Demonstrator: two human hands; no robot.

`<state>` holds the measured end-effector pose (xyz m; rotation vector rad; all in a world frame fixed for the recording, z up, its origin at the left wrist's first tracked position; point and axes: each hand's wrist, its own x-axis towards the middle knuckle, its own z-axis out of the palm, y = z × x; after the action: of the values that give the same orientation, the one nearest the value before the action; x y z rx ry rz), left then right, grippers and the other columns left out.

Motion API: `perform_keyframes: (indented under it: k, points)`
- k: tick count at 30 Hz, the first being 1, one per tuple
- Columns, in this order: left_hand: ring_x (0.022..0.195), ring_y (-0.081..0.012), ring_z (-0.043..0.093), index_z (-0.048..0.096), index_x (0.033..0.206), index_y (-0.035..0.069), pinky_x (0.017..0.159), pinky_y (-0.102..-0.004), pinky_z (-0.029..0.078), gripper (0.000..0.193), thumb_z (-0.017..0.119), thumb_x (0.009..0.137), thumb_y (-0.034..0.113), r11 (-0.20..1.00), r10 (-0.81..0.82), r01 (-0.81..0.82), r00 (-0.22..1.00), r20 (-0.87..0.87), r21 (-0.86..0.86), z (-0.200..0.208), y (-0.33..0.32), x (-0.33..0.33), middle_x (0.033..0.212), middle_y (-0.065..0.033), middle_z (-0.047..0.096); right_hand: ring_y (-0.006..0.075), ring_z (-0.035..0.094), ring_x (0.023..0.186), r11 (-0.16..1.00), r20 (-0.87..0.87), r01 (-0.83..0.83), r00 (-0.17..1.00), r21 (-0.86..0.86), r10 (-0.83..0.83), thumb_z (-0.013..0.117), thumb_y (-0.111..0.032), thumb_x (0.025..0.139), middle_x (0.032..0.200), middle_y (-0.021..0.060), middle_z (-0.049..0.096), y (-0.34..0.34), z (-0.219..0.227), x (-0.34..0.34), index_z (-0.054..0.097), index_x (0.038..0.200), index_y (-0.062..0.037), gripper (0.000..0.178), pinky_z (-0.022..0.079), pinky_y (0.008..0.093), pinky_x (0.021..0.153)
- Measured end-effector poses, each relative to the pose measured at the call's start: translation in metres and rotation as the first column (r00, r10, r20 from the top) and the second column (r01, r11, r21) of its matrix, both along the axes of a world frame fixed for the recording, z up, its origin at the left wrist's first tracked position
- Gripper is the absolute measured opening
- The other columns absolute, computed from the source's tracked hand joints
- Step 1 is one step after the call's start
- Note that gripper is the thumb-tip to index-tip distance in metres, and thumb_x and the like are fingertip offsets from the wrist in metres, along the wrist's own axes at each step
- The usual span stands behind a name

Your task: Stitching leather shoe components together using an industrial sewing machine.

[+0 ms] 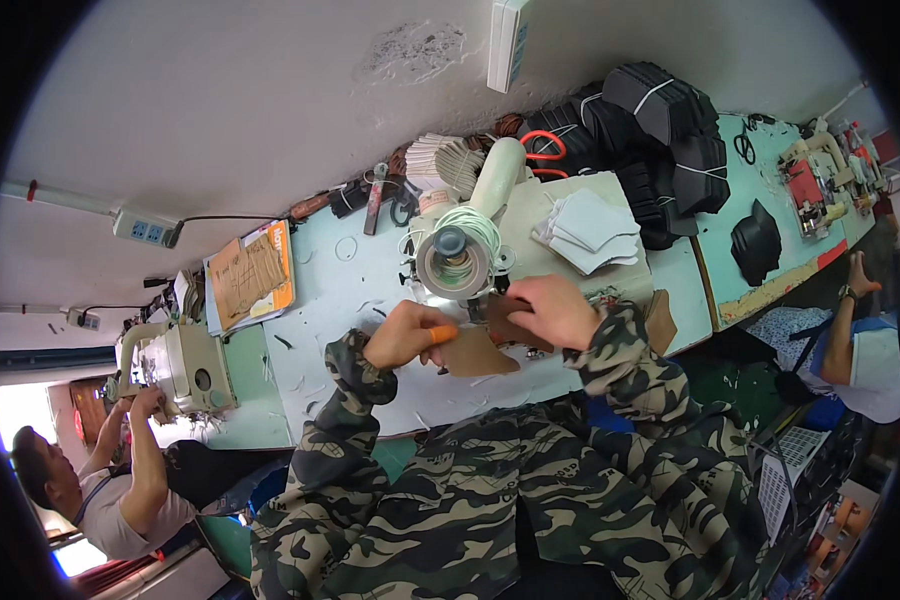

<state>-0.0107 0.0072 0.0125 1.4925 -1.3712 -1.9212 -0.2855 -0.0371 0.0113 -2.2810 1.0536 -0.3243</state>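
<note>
My left hand (405,337), with an orange band around one finger, pinches a flat tan-brown piece (478,356) that looks like leather. My right hand (558,312) is closed on a darker brown piece (508,322) just to the right. Whether the two browns belong to one piece I cannot tell. Directly beyond both hands stands a cream machine (497,178) like a sewing machine, with pale cord (482,222) coiled around its near end. Its head hides the working point. Another brown piece (660,322) lies beside my right sleeve.
White cut pieces (590,230) are stacked right of the machine. Bundled black pieces (660,110) pile up behind. Orange-handled scissors (544,146) lie near them. Papers (250,280) are at the left. One person (120,490) works at another machine (185,370); another person's hand (861,278) shows right.
</note>
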Motion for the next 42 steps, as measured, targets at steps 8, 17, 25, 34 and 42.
perform_keyframes:
  k: [8,17,25,34,42]
  points:
    - [0.051,-0.0136,0.065,0.068,0.091,-0.006,0.045,-0.0266,0.048,0.019,0.060,0.092,0.011,0.973,0.104,-0.054,0.970,0.220,-0.223,0.004,-0.004,0.002,0.065,-0.0082,0.065,0.0291,0.060,0.070,0.865,0.172,-0.118,0.984,0.487,0.038,0.073,-0.022,0.078,0.077,0.0155,0.064,-0.019,0.035,-0.017,0.064,0.090,0.0016,0.028,0.047,0.0357,0.068]
    - [0.050,-0.0172,0.065,0.068,0.098,-0.003,0.046,-0.0302,0.050,0.020,0.058,0.093,0.014,0.976,0.010,0.045,0.968,0.251,-0.212,-0.007,-0.011,-0.009,0.073,-0.0123,0.068,0.0339,0.063,0.087,0.989,0.105,0.027,0.994,0.148,-0.042,0.068,-0.020,0.080,0.095,0.0155,0.067,-0.002,0.024,-0.003,0.067,0.101,-0.0038,0.026,0.051,0.0417,0.076]
    - [0.107,-0.0218,0.065,0.042,0.138,-0.002,0.084,-0.0316,0.054,0.059,0.069,0.089,0.017,0.929,0.161,-0.207,0.973,-0.168,-0.308,-0.016,0.037,-0.129,0.127,-0.0202,0.060,0.0358,0.059,0.100,0.861,0.031,0.195,0.978,-0.470,-0.205,0.078,-0.022,0.074,0.109,0.0143,0.062,-0.035,0.053,-0.060,0.059,0.123,-0.0056,0.055,0.048,0.0423,0.087]
    - [0.119,-0.0353,0.052,0.036,0.138,-0.006,0.102,-0.0388,0.039,0.054,0.059,0.093,0.014,0.643,0.519,-0.591,0.804,-0.290,-0.488,-0.013,-0.030,-0.227,0.128,-0.0251,0.052,0.0203,0.066,0.093,0.676,0.068,0.238,0.917,0.697,-0.393,0.080,-0.033,0.078,0.106,0.0136,0.069,-0.117,0.009,-0.095,0.063,0.114,0.0067,0.056,0.052,0.0304,0.083]
    - [0.113,-0.0272,0.056,0.035,0.138,-0.005,0.096,-0.0355,0.044,0.062,0.066,0.091,0.021,0.636,0.540,-0.573,0.809,-0.233,-0.517,-0.028,-0.043,-0.234,0.127,-0.0191,0.054,0.0164,0.064,0.090,0.787,0.544,0.270,0.598,0.555,-0.589,0.076,-0.022,0.081,0.104,0.0102,0.067,-0.064,-0.006,-0.093,0.058,0.116,0.0059,0.048,0.052,0.0298,0.081]
